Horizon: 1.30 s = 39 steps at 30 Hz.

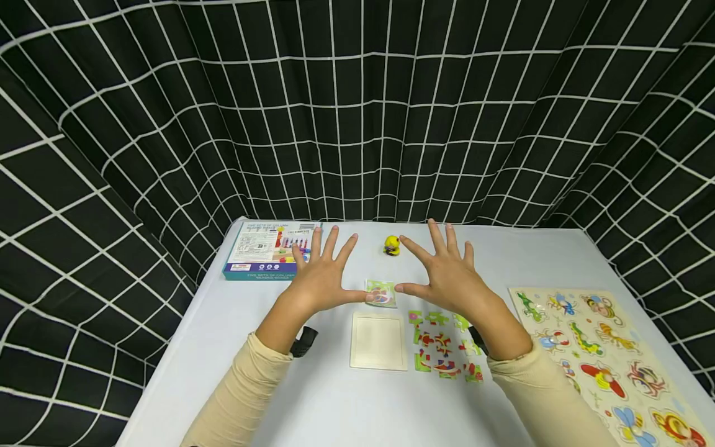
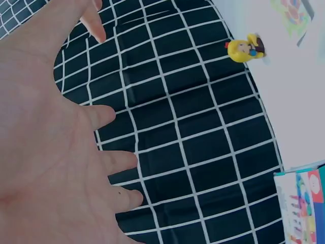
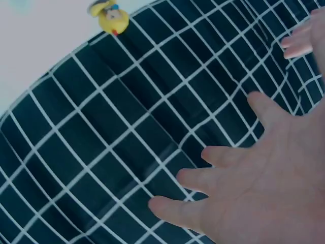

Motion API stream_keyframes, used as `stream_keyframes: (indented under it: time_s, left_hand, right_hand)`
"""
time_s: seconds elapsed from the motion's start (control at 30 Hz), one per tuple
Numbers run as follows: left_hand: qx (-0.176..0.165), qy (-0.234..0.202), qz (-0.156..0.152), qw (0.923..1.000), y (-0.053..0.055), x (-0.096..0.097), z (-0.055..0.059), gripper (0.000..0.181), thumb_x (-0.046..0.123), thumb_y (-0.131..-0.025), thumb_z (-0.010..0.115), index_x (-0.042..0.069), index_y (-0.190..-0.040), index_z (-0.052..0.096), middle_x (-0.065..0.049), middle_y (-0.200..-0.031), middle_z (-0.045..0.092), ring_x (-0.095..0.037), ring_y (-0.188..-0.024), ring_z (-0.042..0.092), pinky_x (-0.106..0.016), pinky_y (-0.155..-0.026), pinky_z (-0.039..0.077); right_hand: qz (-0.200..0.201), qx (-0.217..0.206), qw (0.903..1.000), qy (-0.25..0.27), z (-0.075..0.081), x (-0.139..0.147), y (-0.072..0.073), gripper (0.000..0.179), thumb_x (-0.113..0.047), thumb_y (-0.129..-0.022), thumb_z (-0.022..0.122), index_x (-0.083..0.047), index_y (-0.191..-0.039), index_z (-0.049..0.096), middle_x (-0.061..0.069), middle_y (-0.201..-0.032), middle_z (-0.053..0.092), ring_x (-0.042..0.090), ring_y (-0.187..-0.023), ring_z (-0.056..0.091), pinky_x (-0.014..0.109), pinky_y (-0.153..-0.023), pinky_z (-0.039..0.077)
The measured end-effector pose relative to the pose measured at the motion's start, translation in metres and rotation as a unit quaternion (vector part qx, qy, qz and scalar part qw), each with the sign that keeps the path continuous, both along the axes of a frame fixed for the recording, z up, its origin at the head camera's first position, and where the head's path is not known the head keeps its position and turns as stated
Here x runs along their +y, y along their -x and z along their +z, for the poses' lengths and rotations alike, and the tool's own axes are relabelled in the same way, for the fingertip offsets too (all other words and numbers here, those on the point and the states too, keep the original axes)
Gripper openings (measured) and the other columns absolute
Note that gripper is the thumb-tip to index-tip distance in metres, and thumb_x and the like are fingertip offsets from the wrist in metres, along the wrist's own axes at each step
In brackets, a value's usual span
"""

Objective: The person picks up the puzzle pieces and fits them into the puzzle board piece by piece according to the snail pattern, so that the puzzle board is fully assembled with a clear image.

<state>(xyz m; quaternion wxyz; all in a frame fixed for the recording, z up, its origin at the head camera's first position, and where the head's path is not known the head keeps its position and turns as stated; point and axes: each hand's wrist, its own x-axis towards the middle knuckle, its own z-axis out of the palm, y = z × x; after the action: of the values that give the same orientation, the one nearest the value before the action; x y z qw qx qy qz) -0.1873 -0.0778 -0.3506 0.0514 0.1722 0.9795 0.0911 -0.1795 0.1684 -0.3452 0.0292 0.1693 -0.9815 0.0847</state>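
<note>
Both hands hover over the white table with fingers spread and nothing held. My left hand point(image 1: 323, 282) is between the boxed toy set and a small picture card point(image 1: 382, 293), its thumb overlapping the card's edge in the head view. My right hand point(image 1: 449, 279) is above loose jigsaw pieces point(image 1: 442, 343), its thumb pointing at the card. A small yellow-haired figurine point(image 1: 391, 244) stands beyond the card, close to the right index fingertip in this view. Nearest the body lies a blank, square puzzle tray point(image 1: 378, 341). Each wrist view shows a bare palm with the fingers apart.
A flat toy box point(image 1: 262, 248) with bead pictures lies at the back left. On the right, a large wooden board point(image 1: 609, 366) carries colourful insect and animal shapes. Black curtain point(image 1: 357, 124) with a white grid closes off the back and sides.
</note>
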Motion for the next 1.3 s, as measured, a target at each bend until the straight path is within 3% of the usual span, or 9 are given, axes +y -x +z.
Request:
stream_keyframes:
  time_s: [0.13, 0.27, 0.47, 0.63, 1.17, 1.3]
  left_hand:
    - [-0.017, 0.018, -0.006, 0.9997, 0.002, -0.005, -0.009, 0.111, 0.074, -0.073, 0.065, 0.028, -0.157, 0.011, -0.015, -0.163, 0.000, -0.043, -0.147, -0.011, -0.077, -0.105, 0.001]
    - [-0.075, 0.029, -0.017, 0.9966, 0.000, -0.009, -0.032, 0.110, 0.068, -0.071, 0.072, 0.025, -0.157, 0.017, -0.019, -0.162, 0.009, -0.046, -0.147, -0.002, -0.077, -0.105, 0.004]
    - [-0.141, 0.019, -0.020, 0.9896, -0.007, -0.011, -0.075, 0.103, 0.056, -0.070, 0.080, 0.020, -0.153, 0.031, -0.021, -0.160, 0.014, -0.046, -0.147, 0.004, -0.077, -0.104, 0.011]
    - [-0.165, 0.009, -0.025, 0.9860, -0.009, -0.011, -0.097, 0.097, 0.049, -0.073, 0.081, 0.017, -0.151, 0.033, -0.022, -0.160, 0.014, -0.046, -0.147, 0.005, -0.075, -0.105, 0.012]
    - [-0.192, 0.011, -0.043, 0.9803, -0.013, -0.003, -0.111, 0.099, 0.049, -0.075, 0.079, 0.017, -0.154, 0.028, -0.020, -0.161, 0.008, -0.043, -0.148, 0.002, -0.073, -0.107, 0.015]
    - [-0.200, 0.014, -0.041, 0.9789, -0.013, -0.002, -0.115, 0.099, 0.050, -0.075, 0.079, 0.018, -0.154, 0.028, -0.019, -0.162, 0.008, -0.042, -0.148, 0.002, -0.074, -0.106, 0.016]
  right_hand:
    - [0.008, 0.003, 0.9999, 0.009, -0.010, 0.004, 0.010, 0.081, -0.052, -0.084, 0.070, -0.029, -0.152, 0.033, 0.024, -0.153, 0.027, 0.050, -0.144, 0.013, 0.075, -0.105, 0.010]
    - [0.024, -0.012, 0.9996, -0.001, -0.035, 0.008, 0.018, 0.074, -0.037, -0.084, 0.076, -0.026, -0.148, 0.040, 0.019, -0.138, 0.048, 0.043, -0.137, 0.032, 0.070, -0.107, 0.016]
    - [0.048, -0.029, 0.9984, -0.007, -0.078, 0.013, 0.023, 0.052, -0.021, -0.081, 0.080, -0.016, -0.128, 0.061, 0.012, -0.125, 0.063, 0.037, -0.124, 0.051, 0.061, -0.106, 0.031]
    - [0.038, -0.058, 0.9976, -0.001, -0.099, 0.017, 0.021, 0.034, -0.014, -0.082, 0.078, -0.014, -0.114, 0.067, 0.005, -0.114, 0.068, 0.034, -0.117, 0.056, 0.058, -0.105, 0.034]
    - [0.043, -0.064, 0.9970, 0.011, -0.115, 0.021, 0.013, 0.027, -0.015, -0.080, 0.080, -0.010, -0.106, 0.072, 0.005, -0.111, 0.070, 0.032, -0.110, 0.060, 0.055, -0.099, 0.041]
    - [0.066, -0.048, 0.9964, 0.023, -0.114, 0.015, 0.010, 0.028, -0.016, -0.079, 0.081, -0.011, -0.105, 0.072, 0.004, -0.108, 0.070, 0.031, -0.108, 0.061, 0.053, -0.095, 0.044]
